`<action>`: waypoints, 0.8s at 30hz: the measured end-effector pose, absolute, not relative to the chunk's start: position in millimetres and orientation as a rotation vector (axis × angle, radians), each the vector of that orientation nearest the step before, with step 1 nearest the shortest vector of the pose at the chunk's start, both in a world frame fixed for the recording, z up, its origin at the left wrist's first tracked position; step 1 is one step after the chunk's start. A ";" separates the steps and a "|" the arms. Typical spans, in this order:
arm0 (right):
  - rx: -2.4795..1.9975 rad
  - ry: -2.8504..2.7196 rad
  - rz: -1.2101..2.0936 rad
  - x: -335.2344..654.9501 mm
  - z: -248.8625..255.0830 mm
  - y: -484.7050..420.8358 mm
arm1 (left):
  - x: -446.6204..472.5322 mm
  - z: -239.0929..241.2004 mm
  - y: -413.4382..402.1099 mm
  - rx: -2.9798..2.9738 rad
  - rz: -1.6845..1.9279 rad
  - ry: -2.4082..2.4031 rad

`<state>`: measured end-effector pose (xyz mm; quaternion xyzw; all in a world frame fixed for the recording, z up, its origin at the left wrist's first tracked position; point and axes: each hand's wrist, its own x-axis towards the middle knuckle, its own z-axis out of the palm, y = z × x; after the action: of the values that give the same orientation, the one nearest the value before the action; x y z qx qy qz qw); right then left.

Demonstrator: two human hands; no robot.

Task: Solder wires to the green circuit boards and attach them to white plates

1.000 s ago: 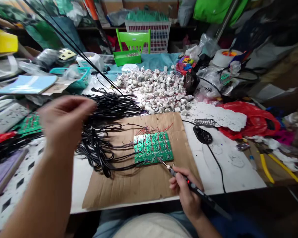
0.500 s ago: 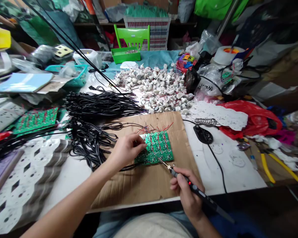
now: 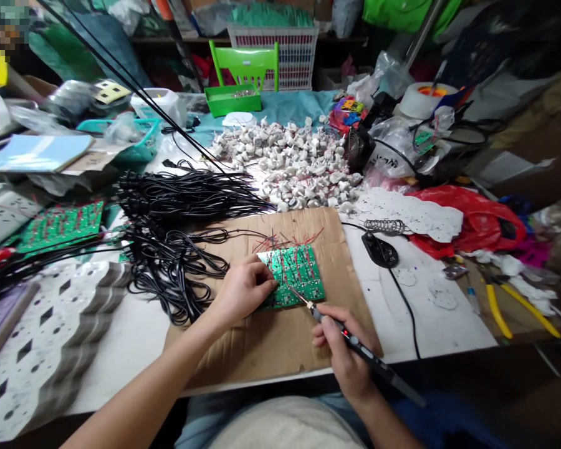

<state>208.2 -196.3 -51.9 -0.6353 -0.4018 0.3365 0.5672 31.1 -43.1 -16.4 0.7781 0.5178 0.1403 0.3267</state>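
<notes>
A green circuit board (image 3: pixel 299 271) with red wires lies on a sheet of brown cardboard (image 3: pixel 271 337). My left hand (image 3: pixel 243 290) rests on the board's left edge, fingers curled and pinching at it; what they grip is too small to make out. My right hand (image 3: pixel 343 358) is wrapped round a black soldering iron (image 3: pixel 355 346), whose tip touches the board's lower middle. Black wires (image 3: pixel 177 249) run from the board to a tangled bundle on the left.
A heap of small white parts (image 3: pixel 294 165) lies behind the cardboard. A soldering stand with spring (image 3: pixel 381 240) and its cable sit to the right, yellow-handled pliers (image 3: pixel 500 308) further right. Another green board (image 3: pixel 58 224) and perforated white sheets (image 3: pixel 37 337) lie left.
My left hand came down from the left onto the board's left edge. The soldering iron tip shifted a little left onto the board. The view tilted slightly.
</notes>
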 end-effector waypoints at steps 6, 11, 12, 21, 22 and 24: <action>-1.456 -1.114 0.773 209.3 -51.7 -182.6 | 33.2 -16.2 -40.6 2.000 0.289 1.389; -1.451 -1.106 0.775 208.3 -50.1 -180.9 | 38.0 -13.1 -36.9 1.953 0.216 1.441; -1.457 -1.093 0.777 207.4 -49.0 -181.1 | 39.0 -12.8 -36.8 1.952 0.208 1.453; -1.467 -1.067 0.805 203.8 -46.8 -181.7 | 43.0 -12.0 -37.3 1.943 0.171 1.509; -1.462 -1.079 0.804 204.4 -47.9 -181.5 | 43.0 -11.7 -37.2 1.940 0.170 1.510; -1.448 -1.111 0.800 205.9 -50.1 -181.1 | 42.8 -11.5 -37.2 1.935 0.174 1.509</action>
<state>205.9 -181.1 -50.1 -0.6100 -0.4680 0.3371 0.5433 42.8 -37.2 -11.5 0.7413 0.5782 0.0666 0.3344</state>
